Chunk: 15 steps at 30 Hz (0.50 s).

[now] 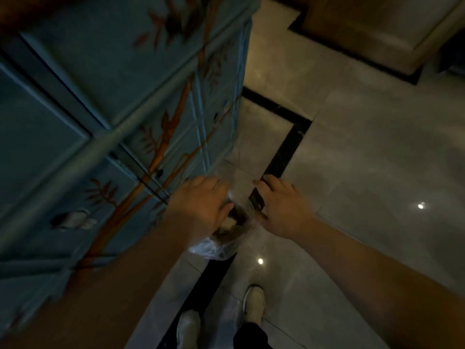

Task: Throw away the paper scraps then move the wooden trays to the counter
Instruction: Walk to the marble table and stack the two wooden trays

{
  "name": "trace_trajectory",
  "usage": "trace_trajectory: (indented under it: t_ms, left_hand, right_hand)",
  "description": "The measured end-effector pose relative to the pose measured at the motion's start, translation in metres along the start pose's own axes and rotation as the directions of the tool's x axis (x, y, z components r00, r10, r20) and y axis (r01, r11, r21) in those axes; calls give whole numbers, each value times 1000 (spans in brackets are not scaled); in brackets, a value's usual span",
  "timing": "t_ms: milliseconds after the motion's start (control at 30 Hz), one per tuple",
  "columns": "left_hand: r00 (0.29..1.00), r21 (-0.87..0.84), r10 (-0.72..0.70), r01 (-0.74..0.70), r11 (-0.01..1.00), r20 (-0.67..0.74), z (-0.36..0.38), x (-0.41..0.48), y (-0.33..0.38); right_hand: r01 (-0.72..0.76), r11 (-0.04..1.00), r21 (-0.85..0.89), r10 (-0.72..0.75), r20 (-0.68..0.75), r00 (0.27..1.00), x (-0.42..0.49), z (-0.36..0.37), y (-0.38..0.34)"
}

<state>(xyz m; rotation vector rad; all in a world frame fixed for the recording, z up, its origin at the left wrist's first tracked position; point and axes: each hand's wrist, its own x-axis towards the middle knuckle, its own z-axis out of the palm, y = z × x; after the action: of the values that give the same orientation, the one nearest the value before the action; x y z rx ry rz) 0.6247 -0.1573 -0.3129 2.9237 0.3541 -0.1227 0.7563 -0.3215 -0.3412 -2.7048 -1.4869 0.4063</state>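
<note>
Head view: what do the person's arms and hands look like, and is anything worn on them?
Both forearms are bare, with no sleeves, gloves or watch in view. The left hand may carry a thin ring, but blur prevents certainty. The right hand shows none.

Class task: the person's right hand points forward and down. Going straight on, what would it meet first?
Probably the rim of the clear plastic bag just beyond the right hand; depth is unclear, and past it lies the tiled floor.

Dim, blurred frame; perhaps ceiling-lamp glare on floor [377,159].
</note>
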Motion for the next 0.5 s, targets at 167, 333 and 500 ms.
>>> trace_trajectory:
  t_ms: [167,333,500]
  left_hand:
    - [980,71,181,-175,982,-89,-115,-12,35]
    - [929,23,285,-288,958,-237,-196,-28,72]
    - [818,78,480,-482,873,-318,-242,-38,118]
  right_hand:
    - [-121,987,-106,114,-73,991,-65,-118,-8]
    - [-295,948,-120,269,-189,944,-142,-200,-20]
    - [-488,870,-75,447,-297,844,-227,-236,-33]
